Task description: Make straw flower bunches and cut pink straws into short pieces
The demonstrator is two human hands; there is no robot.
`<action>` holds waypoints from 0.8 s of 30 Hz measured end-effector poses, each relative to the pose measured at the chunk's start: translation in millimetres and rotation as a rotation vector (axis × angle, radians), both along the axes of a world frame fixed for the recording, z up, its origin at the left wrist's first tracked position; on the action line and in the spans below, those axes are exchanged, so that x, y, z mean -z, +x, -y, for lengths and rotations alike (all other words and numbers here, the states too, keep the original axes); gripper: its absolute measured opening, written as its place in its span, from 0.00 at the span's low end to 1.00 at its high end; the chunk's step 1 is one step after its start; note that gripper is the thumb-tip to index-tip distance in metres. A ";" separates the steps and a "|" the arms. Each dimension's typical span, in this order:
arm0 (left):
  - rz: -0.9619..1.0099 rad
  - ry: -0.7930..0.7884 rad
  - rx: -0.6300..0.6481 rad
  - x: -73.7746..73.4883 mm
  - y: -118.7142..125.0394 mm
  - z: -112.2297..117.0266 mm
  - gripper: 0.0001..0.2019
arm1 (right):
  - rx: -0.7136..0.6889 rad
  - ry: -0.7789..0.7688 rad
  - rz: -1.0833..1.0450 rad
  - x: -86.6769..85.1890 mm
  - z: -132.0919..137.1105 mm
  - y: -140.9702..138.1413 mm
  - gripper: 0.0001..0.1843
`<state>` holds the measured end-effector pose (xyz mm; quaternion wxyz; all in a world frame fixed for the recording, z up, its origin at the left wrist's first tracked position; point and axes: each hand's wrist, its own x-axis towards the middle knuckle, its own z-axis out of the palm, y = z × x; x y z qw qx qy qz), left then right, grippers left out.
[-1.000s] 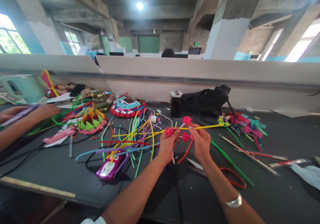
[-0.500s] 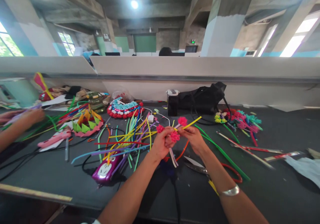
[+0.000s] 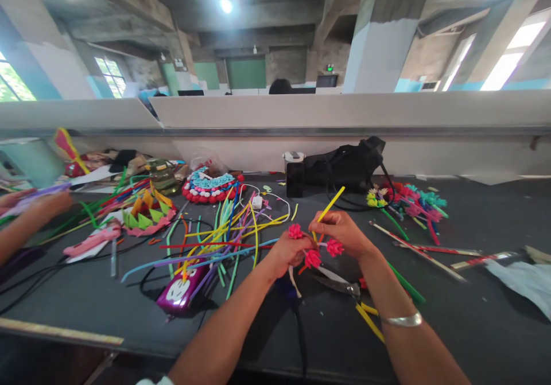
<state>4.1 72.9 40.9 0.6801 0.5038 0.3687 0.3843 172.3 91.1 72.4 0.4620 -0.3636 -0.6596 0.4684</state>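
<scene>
My left hand [image 3: 284,253] is closed round the stems of a small bunch of pink paper flowers [image 3: 313,257], held just above the dark table [image 3: 473,316]. My right hand [image 3: 342,233] pinches a yellow strip [image 3: 330,206] that points up and to the right; its lower end runs under my right forearm. The two hands almost touch over the flowers. Scissors with red handles [image 3: 340,284] lie on the table right under my hands.
A heap of coloured strips [image 3: 219,233] and a purple toy-like case [image 3: 178,293] lie to the left. Another person's hands [image 3: 41,207] work at far left. Finished flowers [image 3: 407,201] lie at right, a black bag [image 3: 344,164] at the back wall.
Both hands came down and nearer to me with the flowers. The yellow strip, lying sideways a second ago, now tilts up to the right in my right hand.
</scene>
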 end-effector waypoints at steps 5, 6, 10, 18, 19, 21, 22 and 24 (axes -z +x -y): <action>-0.010 0.015 -0.173 6.8 6.0 -4.2 0.10 | 0.171 0.406 0.313 -5.6 5.4 -1.1 0.10; 0.026 -0.003 -0.207 8.0 6.0 -6.0 0.11 | 0.200 0.486 0.366 -5.8 8.0 -2.9 0.09; 0.203 -0.120 -0.312 7.5 2.4 -11.8 0.12 | 0.291 0.645 0.504 -2.8 23.9 -11.0 0.06; 0.418 -0.241 -0.247 -2.2 -4.2 -11.4 0.11 | 0.328 0.274 0.098 30.1 30.7 -12.6 0.09; 0.421 -0.238 -0.239 -2.7 -4.3 -10.9 0.11 | 0.329 0.214 0.060 33.2 28.8 -12.0 0.09; 0.400 -0.204 -0.233 -3.7 -4.0 -9.9 0.11 | 0.330 0.107 0.006 36.8 26.2 -10.6 0.11; 0.381 -0.176 -0.240 -4.1 -3.7 -9.4 0.11 | 0.332 0.064 -0.009 37.5 25.8 -9.6 0.12; 0.344 -0.129 -0.267 -5.0 -2.5 -8.0 0.10 | 0.327 -0.001 -0.010 37.4 26.3 -6.6 0.13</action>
